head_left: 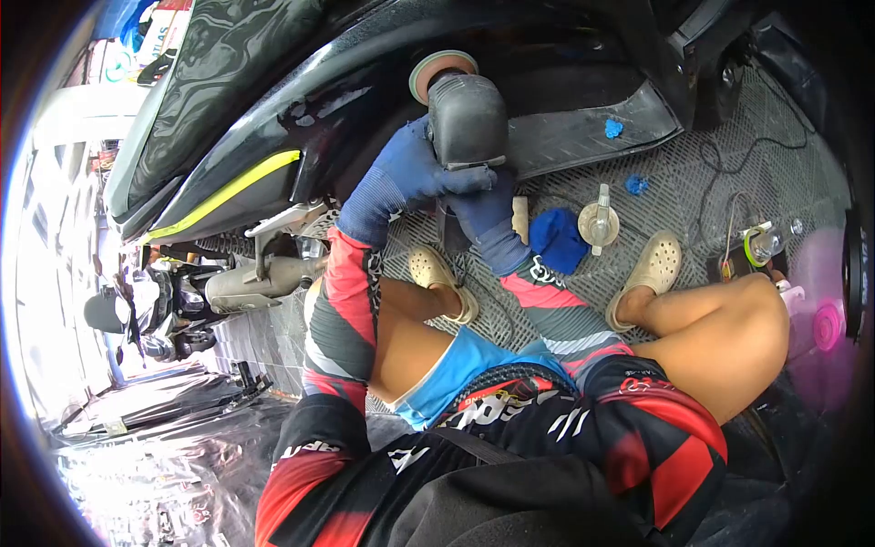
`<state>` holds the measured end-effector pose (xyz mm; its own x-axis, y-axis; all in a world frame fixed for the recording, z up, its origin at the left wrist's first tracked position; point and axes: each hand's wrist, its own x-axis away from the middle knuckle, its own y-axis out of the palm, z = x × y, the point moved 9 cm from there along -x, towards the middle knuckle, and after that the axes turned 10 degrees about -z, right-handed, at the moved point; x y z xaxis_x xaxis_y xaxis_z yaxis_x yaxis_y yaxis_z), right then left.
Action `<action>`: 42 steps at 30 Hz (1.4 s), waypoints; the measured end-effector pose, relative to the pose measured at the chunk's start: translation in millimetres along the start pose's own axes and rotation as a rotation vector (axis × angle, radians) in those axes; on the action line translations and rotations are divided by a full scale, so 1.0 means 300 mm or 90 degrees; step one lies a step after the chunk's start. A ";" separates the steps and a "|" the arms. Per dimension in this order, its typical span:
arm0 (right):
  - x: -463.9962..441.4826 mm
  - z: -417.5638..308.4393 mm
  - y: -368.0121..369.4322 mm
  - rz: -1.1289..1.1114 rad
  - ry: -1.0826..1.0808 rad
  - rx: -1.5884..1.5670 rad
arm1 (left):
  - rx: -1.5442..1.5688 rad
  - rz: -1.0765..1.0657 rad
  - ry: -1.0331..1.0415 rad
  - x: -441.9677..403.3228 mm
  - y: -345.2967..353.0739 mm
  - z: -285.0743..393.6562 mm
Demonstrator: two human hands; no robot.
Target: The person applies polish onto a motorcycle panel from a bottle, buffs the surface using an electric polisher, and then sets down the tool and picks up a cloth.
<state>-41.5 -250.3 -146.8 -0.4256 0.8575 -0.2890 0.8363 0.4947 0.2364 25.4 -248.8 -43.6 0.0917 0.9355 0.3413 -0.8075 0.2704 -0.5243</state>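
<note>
Power tool [468, 118], black and with a round pad [444, 71] at its 11 o'clock end, is held up close to the black body panel [565, 41] of a motorcycle; whether the pad touches the panel, one cannot tell. The left hand [406, 164], in a dark blue glove, grips the tool from its 7 o'clock side, with the fingers curled together around the casing and partly hidden behind it. The right hand [483, 219], gloved in the same blue, is close below the tool at 6 o'clock, just beside the left one; its fingers are covered, so it cannot be told whether they are pressed together or spread. Counting from the tool, one blue lump [613, 129] lies on the lower panel [574, 137] at 3 o'clock, and a second blue piece [636, 185] is on the patterned floor [674, 205] just before 4 o'clock. A dark blue bundle [558, 240] rests near 5 o'clock, beside a pale round object [611, 224] with a clear narrow part. A yellow-green stripe [228, 201] runs along the motorcycle at 8 o'clock.
</note>
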 end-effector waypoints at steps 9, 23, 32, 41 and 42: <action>-0.012 -0.020 -0.055 0.033 -0.002 -0.048 | -0.025 -0.024 0.034 -0.062 0.021 0.016; 0.021 -0.073 0.079 -0.055 0.036 0.019 | -0.022 0.087 -0.015 0.107 -0.046 -0.035; 0.019 -0.018 0.048 -0.039 0.015 0.071 | -0.021 0.023 -0.027 0.050 -0.023 -0.033; -0.008 0.008 -0.059 0.021 0.000 0.016 | -0.022 0.019 -0.003 -0.060 0.023 0.025; -0.011 0.013 -0.070 0.017 0.009 -0.016 | -0.022 0.014 -0.002 -0.078 0.027 0.026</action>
<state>-56.3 -264.2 -154.5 -0.4080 0.8726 -0.2684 0.8385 0.4745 0.2679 12.1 -270.3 -49.7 0.0719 0.9408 0.3314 -0.7883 0.2571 -0.5589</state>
